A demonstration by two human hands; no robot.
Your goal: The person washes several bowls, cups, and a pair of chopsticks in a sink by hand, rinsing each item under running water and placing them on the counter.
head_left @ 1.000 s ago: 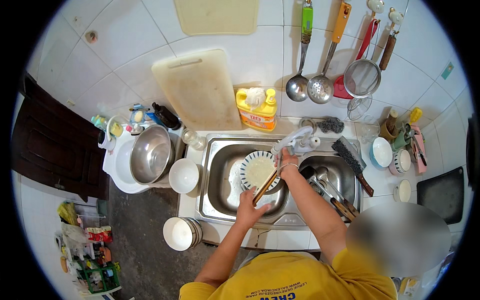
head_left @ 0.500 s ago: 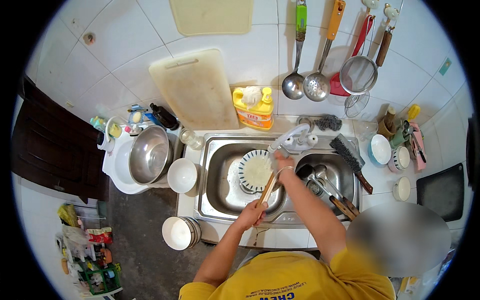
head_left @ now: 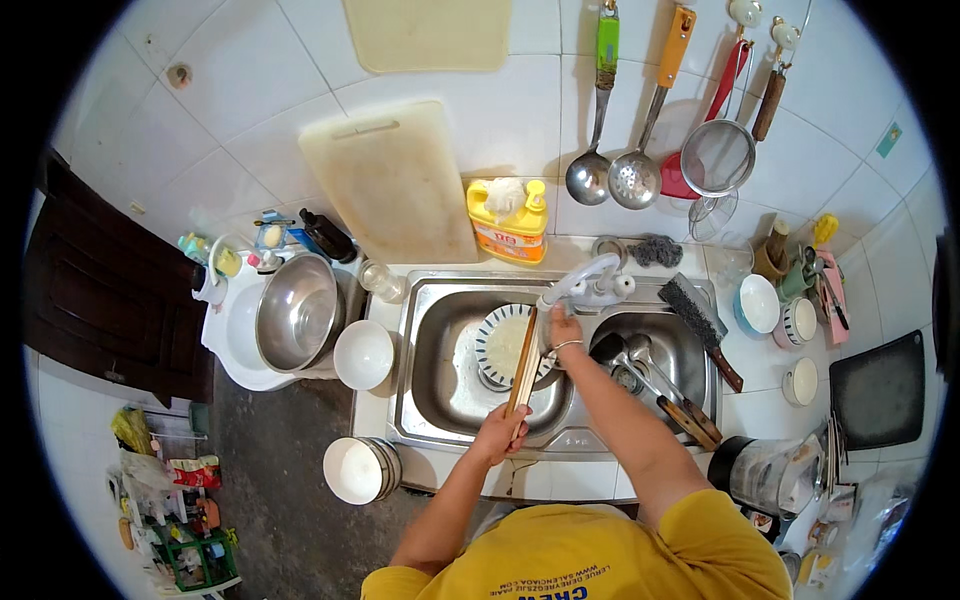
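Note:
My left hand (head_left: pixel 500 434) is closed around the lower end of a bundle of chopsticks (head_left: pixel 524 370), which slants up over the left basin. Close to the upper end of the bundle, under the white faucet (head_left: pixel 596 280), is my right hand (head_left: pixel 564 330). Its fingers look curled around something greyish, partly hidden and blurred, that I cannot make out. Below the chopsticks, a white plate with a dark striped rim (head_left: pixel 490 338) rests in the left basin of the steel sink (head_left: pixel 430 400).
The right basin holds a dark ladle (head_left: pixel 610 348) and other long-handled utensils. A cleaver (head_left: pixel 700 325) lies across its right edge. White bowls (head_left: pixel 364 355) stand left of the sink, near a steel basin (head_left: pixel 298 312). Behind is a yellow jug (head_left: pixel 508 232).
The chopsticks now stand more upright, their upper ends further up toward the faucet. My right hand has shifted slightly down and left. A blurred patch at the right is gone, showing a clear-lidded appliance.

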